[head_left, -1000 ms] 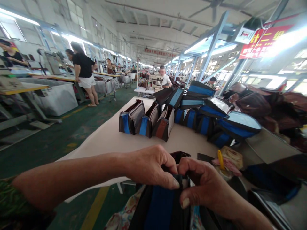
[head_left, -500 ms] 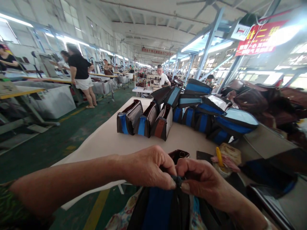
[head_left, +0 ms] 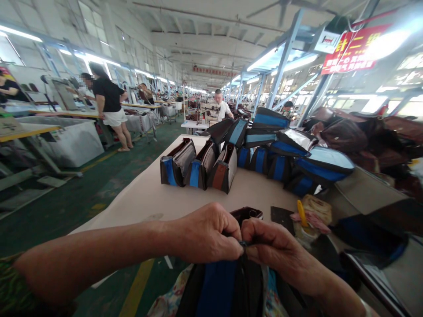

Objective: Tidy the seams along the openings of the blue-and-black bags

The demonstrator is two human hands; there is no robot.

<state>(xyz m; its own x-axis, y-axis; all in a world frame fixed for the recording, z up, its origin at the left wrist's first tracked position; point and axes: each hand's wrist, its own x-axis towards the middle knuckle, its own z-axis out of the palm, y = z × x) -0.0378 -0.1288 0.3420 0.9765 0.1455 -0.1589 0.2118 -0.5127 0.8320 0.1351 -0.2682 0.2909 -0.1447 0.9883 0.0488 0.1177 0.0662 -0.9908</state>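
Note:
A black bag with a wide blue stripe (head_left: 216, 288) rests against my body at the bottom of the view. My left hand (head_left: 209, 233) is closed, thumb and forefinger pinching the bag's upper edge. Right beside it, my right hand (head_left: 277, 246) pinches the same edge, its fingertips almost touching the left ones. A small dark bit of the edge shows between the two pinches; the fingers hide the rest. Behind the hands, the bag's dark red-brown opening with a metal ring (head_left: 253, 213) shows.
Three upright bags (head_left: 197, 169) stand in a row on the pale table (head_left: 145, 200). Further right are piled blue-striped bags (head_left: 277, 167). A pot with a yellow-handled tool (head_left: 302, 213) sits near my right hand, by a pink cloth (head_left: 313, 222). Brown bags (head_left: 346, 132) heap behind.
Both hands keep their pinch on the bag's edge. The fingertips have shifted slightly, and less of the dark edge shows between them. The view has moved a little.

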